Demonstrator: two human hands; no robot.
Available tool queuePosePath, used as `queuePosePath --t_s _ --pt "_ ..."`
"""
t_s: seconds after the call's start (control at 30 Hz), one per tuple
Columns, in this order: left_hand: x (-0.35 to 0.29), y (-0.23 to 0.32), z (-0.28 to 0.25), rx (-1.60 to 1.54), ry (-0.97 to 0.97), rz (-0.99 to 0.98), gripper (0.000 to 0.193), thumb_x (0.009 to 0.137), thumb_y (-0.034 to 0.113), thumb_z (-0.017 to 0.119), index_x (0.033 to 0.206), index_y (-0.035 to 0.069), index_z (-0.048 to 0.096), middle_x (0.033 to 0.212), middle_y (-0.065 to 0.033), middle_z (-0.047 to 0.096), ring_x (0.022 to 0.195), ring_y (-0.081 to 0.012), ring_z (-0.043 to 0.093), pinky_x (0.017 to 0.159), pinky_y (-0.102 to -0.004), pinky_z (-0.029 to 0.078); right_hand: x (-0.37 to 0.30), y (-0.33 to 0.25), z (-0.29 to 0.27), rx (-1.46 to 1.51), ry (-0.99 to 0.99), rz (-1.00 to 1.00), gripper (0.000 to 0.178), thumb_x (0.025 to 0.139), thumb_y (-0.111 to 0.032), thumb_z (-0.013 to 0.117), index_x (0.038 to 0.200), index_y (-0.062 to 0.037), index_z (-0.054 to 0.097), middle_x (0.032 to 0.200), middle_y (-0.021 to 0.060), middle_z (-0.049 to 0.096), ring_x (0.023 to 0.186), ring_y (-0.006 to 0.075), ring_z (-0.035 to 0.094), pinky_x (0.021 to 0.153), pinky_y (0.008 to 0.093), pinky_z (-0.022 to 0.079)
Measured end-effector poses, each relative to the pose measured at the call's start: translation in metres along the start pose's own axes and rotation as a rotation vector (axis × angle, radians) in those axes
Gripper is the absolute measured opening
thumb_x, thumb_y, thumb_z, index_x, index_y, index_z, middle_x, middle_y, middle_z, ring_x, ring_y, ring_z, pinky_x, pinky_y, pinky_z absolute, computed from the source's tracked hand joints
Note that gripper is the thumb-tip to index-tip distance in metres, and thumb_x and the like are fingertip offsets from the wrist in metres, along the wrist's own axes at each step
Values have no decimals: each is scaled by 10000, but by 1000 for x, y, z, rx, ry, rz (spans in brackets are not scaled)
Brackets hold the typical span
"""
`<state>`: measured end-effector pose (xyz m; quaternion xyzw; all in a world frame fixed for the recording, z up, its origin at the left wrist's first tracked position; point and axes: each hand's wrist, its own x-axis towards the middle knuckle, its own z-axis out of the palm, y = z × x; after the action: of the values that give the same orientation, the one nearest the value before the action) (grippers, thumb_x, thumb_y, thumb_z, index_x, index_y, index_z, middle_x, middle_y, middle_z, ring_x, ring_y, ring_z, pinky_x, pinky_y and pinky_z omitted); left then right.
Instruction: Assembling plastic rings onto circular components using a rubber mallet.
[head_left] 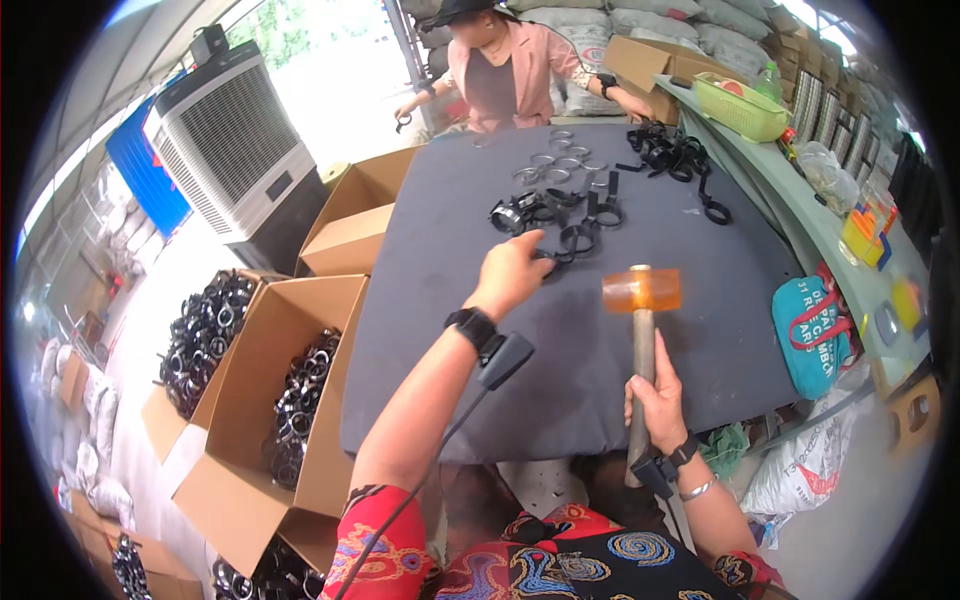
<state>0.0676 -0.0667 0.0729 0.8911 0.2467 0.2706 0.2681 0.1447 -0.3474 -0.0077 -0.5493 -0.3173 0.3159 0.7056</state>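
Head view. Risks: left hand [512,272] rests on the black ring clamps [560,245] on the dark grey table [600,380], just beside where the amber mallet head [641,289] hovers; a blow landing off line would likely catch the fingers. A loose clamp could skid under a strike, being unfixed on the pad.

Left hand: arm stretched forward over the table, wrist banded, fingers curled down onto the nearest clamp; whether they pinch it I cannot tell.

Right hand [657,392]: closed around the mallet's grey handle low down, head raised above the table, near the clamp pile.

Further clamps: cardboard boxes [300,400] at left, full. A second person stands at the far edge.
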Motion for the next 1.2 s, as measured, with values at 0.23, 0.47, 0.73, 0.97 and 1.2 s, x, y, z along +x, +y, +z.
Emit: queuePosePath --t_s 0.23,0.47,0.73,0.97,1.2 --pt "76 21 72 313 -35 2 355 783 316 684 1037 68 665 895 -178 693 870 -356 663 777 -452 525 -5 -3 2 -20 21 13 788 877 -32 514 1540 -146 103 715 28 540 527 107 537 481 265 500" --pt "57 -2 52 404 -81 -7 152 740 49 616 851 46 720 864 -182 695 860 -330 683 766 -421 551 -3 4 2 31 8 -4 792 888 -22 524 1541 -155 94 748 22 553 532 99 535 483 261 502" --pt "-110 -48 -83 30 30 -377 236 780 57 546 941 9 712 745 -182 676 637 -257 687 650 -370 544 0 3 1 51 19 -8 781 889 -16 520 1539 -190 123 716 15 529 511 90 509 449 250 488" --pt "-292 -74 -120 -699 333 -795 155 935 109 497 953 -7 598 688 -69 589 529 -154 584 493 -253 481 1 1 6 -28 -34 -29 724 921 -57 500 1536 -197 143 690 10 520 493 78 488 421 228 458" --pt "-371 -80 -75 -806 417 -656 349 962 342 577 789 44 635 694 -16 618 629 -102 587 604 -236 459 -10 -11 51 -187 -231 70 695 923 -85 525 1526 -223 209 685 -4 520 469 74 485 417 223 457"
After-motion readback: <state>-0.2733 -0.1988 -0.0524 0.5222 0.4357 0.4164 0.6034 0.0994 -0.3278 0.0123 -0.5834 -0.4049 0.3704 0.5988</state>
